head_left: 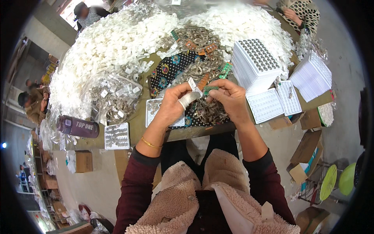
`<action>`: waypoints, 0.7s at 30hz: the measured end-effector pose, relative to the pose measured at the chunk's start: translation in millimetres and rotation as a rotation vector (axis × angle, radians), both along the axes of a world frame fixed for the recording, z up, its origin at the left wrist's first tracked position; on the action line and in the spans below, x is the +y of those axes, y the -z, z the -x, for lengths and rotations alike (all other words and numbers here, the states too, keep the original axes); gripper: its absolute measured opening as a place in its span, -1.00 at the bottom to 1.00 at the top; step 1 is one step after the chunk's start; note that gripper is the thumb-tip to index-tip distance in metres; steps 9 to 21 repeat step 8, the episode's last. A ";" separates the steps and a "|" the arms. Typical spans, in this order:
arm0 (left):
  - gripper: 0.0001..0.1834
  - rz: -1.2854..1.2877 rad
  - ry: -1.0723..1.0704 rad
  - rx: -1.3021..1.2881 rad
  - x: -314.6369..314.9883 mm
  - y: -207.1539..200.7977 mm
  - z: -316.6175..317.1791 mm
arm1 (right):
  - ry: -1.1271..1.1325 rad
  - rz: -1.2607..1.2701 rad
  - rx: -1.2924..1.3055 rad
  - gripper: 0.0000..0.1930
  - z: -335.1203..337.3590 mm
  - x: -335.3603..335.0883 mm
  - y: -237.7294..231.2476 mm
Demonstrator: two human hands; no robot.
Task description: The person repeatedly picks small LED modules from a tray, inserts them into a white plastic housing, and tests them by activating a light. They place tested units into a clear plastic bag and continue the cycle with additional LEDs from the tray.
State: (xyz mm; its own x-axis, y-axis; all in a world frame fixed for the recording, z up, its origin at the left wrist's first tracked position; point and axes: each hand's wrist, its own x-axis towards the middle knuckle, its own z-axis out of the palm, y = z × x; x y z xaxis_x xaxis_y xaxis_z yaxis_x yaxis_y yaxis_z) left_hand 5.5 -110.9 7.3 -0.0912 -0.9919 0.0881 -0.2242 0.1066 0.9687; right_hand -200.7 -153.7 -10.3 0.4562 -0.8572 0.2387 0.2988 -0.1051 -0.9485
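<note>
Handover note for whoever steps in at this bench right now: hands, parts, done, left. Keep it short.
Left hand: pinches a small white tag; its thumb is wrapped in white tape.
Right hand: pinches a small green piece close to the tag; whether the two touch is unclear.
Parts: both hands are over a heap of metal bits on a patterned cloth. White tray under the left hand, partly filled.
Done: a filled tray at the table edge, left of the hands; a stack of trays on the right.
Left: two trays near the right hand look mostly unfilled; large heaps of white tags behind.
</note>
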 end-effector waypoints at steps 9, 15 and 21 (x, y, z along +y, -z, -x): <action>-0.63 -0.024 0.192 -0.065 -46.8 -8.1 50.0 | 0.248 0.100 0.413 -0.74 10.0 8.9 -26.3; -0.63 -0.024 0.192 -0.065 -46.8 -8.1 50.0 | 0.248 0.100 0.413 -0.74 10.0 8.9 -26.3; -0.63 -0.024 0.192 -0.065 -46.8 -8.1 50.0 | 0.248 0.100 0.413 -0.74 10.0 8.9 -26.3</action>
